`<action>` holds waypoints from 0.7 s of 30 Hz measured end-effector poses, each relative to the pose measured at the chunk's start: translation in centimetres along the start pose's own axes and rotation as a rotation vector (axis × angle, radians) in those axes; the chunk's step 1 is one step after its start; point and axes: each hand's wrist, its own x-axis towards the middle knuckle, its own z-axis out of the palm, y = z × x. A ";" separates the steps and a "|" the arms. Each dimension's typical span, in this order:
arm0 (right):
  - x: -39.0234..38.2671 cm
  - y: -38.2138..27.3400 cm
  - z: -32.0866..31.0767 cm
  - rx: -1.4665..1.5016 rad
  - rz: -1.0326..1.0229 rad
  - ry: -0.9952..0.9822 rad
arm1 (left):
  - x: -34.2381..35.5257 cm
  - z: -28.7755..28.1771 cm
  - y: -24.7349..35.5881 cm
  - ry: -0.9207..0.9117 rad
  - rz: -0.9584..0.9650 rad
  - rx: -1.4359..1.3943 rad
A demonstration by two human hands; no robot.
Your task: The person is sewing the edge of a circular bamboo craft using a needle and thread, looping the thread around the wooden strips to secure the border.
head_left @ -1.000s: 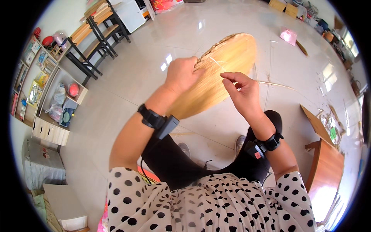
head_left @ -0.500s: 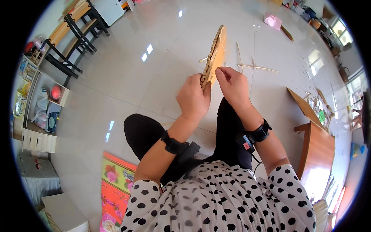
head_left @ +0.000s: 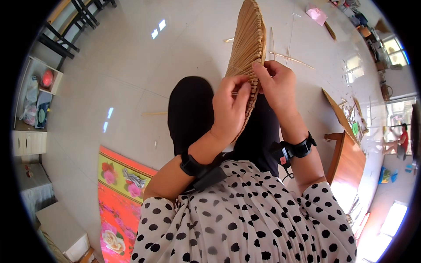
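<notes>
A flat, golden woven straw piece (head_left: 246,41) stands tilted in front of me, with ribs running across its face and a knobbly rolled edge. I cannot tell exactly what article it is. My left hand (head_left: 230,105) is closed at its near part, thumb and fingers pinching by the knobbly edge. Higher up, my right hand (head_left: 279,85) grips the same edge, its thumb pressed onto the knobs and its other fingers partly hidden behind. A thin strand crosses the straw face near the left fingers. The lower end of the piece reaches down between my knees.
Loose straw stalks (head_left: 291,59) lie on the tiled floor ahead. A floral mat (head_left: 116,201) is at the left, near shelves (head_left: 33,142). A wooden stool (head_left: 349,162) stands at the right by a scrap pile (head_left: 351,118). Another person (head_left: 401,140) sits farther off.
The straw piece has turned from nearly edge-on to show its ribbed face and come closer. Both hands have shifted their grip along its knobbly edge. My view has tilted and my left knee has moved inward.
</notes>
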 end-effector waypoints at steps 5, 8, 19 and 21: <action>-1.4 -0.3 0.2 -0.034 0.010 -0.024 | -0.2 0.7 0.1 0.078 -0.083 -0.253; -2.0 -1.1 0.8 -0.105 -0.030 -0.011 | -0.1 0.7 0.1 0.141 -0.126 -0.356; -2.1 -1.2 2.7 -0.501 -0.225 0.065 | 0.9 0.2 -1.3 0.320 -0.113 -0.438; -1.8 0.2 2.5 -0.908 -0.541 -0.080 | 0.9 -0.5 -1.9 0.312 -0.085 -0.371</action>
